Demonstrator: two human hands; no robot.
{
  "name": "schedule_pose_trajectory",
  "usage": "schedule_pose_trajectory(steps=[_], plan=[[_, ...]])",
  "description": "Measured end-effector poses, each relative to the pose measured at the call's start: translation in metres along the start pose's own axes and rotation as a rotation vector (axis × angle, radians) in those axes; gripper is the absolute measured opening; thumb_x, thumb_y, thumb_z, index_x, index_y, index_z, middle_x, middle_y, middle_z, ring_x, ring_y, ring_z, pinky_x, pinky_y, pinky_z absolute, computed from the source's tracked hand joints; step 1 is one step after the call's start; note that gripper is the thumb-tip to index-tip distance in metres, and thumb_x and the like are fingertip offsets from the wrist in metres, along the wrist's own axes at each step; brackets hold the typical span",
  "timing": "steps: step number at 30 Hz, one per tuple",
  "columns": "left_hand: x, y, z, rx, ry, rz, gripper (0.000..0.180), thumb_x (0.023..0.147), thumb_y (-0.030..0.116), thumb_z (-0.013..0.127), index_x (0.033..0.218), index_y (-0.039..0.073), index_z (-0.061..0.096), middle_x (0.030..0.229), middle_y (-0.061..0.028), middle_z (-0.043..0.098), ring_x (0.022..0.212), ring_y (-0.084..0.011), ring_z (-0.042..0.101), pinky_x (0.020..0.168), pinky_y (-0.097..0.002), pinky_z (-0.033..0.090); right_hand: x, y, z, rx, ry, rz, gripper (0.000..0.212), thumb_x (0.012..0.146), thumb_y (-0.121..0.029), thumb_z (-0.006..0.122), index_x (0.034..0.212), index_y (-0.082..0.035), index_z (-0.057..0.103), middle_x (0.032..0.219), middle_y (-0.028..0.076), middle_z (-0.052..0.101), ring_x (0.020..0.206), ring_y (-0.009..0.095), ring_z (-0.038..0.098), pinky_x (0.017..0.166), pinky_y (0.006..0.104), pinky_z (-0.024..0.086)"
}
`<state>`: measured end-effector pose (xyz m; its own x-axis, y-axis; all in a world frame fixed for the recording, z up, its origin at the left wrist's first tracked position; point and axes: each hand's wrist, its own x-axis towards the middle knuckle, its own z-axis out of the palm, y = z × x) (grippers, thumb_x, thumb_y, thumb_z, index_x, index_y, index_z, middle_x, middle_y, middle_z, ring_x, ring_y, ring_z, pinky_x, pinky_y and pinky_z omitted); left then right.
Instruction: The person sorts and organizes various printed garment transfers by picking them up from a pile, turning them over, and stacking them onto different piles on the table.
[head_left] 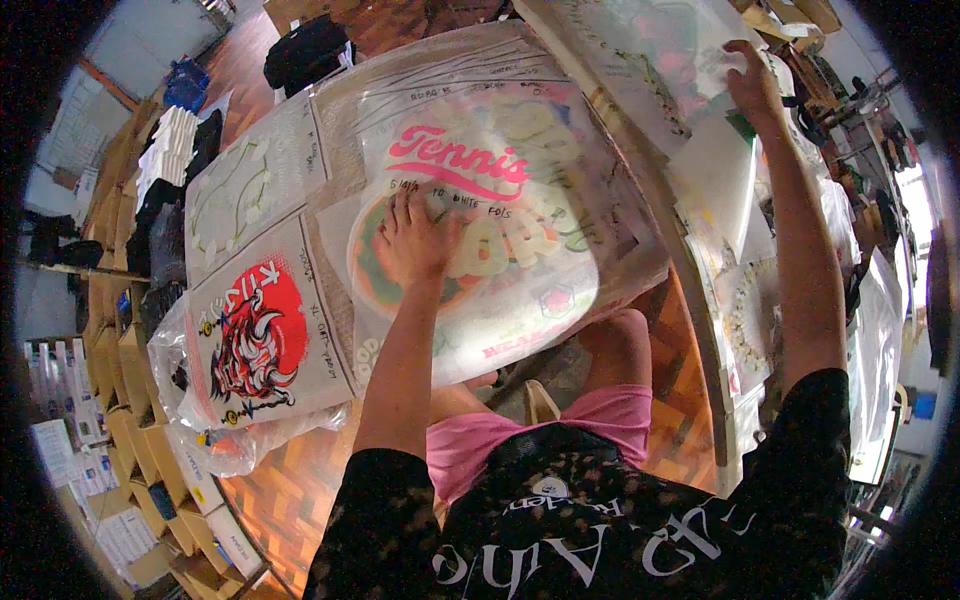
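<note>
**On the front table (333, 250): left hand (418, 240) flat on the pink-lettered film (455, 160), right hand (755, 82) well apart**

Below the pink script, left hand lies palm down, fingers spread, pressing on the translucent film and clamped on nothing. Lettering is just beyond the fingertips, away from the body, running left to right with a slight downward slope. That relation seems the one to watch: left hand is already on the film; right hand is far off to its right. Film's long axis: cannot tell, other printed sheets show through and blur its edges.

Right hand: raised over the side table (690, 255), fingers crooked and apart, nothing seen between them. Clear film sheet (640, 55) lies to its left; contact with it cannot be made out.

Left of the left hand, same table: film with the red-and-black mask design (255, 340), nearer the body; pale green patterned film (235, 205) beyond it. Crumpled clear plastic bag (235, 450) at the table's left edge.

Farther out: dark cloth pile (305, 55) past the far edge, cardboard boxes (130, 350) along the left, herringbone wood floor (290, 510) underneath.
</note>
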<state>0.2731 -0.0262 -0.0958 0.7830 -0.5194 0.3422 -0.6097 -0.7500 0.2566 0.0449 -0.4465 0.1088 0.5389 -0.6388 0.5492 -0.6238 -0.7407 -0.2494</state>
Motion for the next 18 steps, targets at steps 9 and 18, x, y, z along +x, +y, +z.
schedule_pose_trajectory(steps=[9, 18], plan=[[-0.001, 0.006, -0.013, 0.054, 0.011, 0.003, 0.061, 0.074, 0.051, 0.061, 0.122, 0.016, 0.048, 0.131, -0.0033, 0.045, 0.122, -0.0217, 0.042, 0.096, -0.0413, 0.032, -0.052, -0.096, 0.040, 0.054, -0.333, -0.174, 0.037, 0.073, -0.011, 0.053, 0.110, -0.016, 0.051, 0.096, 0.019, 0.062, 0.090, 0.038, 0.059, 0.079, 0.0435, 0.046], [-0.001, 0.009, -0.018, 0.034, -0.053, -0.040, 0.064, 0.072, 0.055, 0.061, 0.125, 0.020, 0.048, 0.129, -0.0035, 0.044, 0.123, -0.0213, 0.039, 0.099, -0.0404, 0.028, -0.093, -0.116, 0.096, 0.154, -0.612, -0.529, 0.041, 0.078, -0.018, 0.058, 0.119, -0.020, 0.053, 0.117, 0.019, 0.053, 0.115, 0.036, 0.044, 0.096, 0.0452, 0.037]])
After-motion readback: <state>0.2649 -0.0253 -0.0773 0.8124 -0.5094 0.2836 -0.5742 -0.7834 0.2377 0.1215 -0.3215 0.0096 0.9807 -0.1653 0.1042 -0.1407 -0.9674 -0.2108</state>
